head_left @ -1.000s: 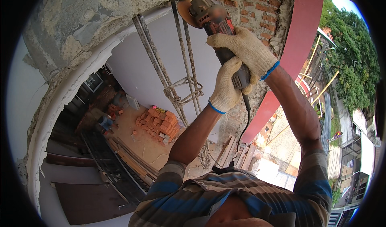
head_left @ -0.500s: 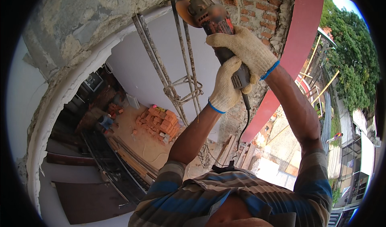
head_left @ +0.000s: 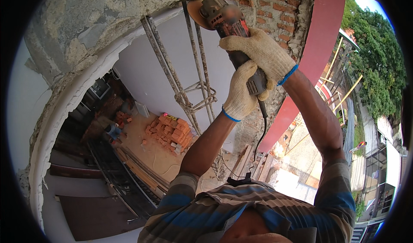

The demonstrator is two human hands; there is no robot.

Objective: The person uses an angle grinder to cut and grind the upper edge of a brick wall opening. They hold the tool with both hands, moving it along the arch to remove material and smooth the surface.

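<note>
Both my hands grip an angle grinder (head_left: 232,27) held up at the top of the view. My left hand (head_left: 241,90), in a cream knit glove, wraps the rear of its body. Farther up, my right hand (head_left: 262,51), gloved the same way, closes around the body behind the head. The round brown disc (head_left: 198,15) lies against or very close to the upper end of a steel reinforcing bar (head_left: 190,36), under the broken concrete edge (head_left: 165,4); exact contact is hard to make out. A black cord (head_left: 263,127) runs down from the grinder's tail.
More rusty bars (head_left: 165,62) with bent ties (head_left: 202,97) hang left of my arms. Exposed brickwork (head_left: 279,13) and a red-painted edge (head_left: 318,41) lie to the right. Far below are a brick pile (head_left: 170,133), long planks (head_left: 135,167) and a person (head_left: 112,130) at the left.
Almost nothing differs. The grinder and both my hands have shifted very slightly left; my grip is the same.
</note>
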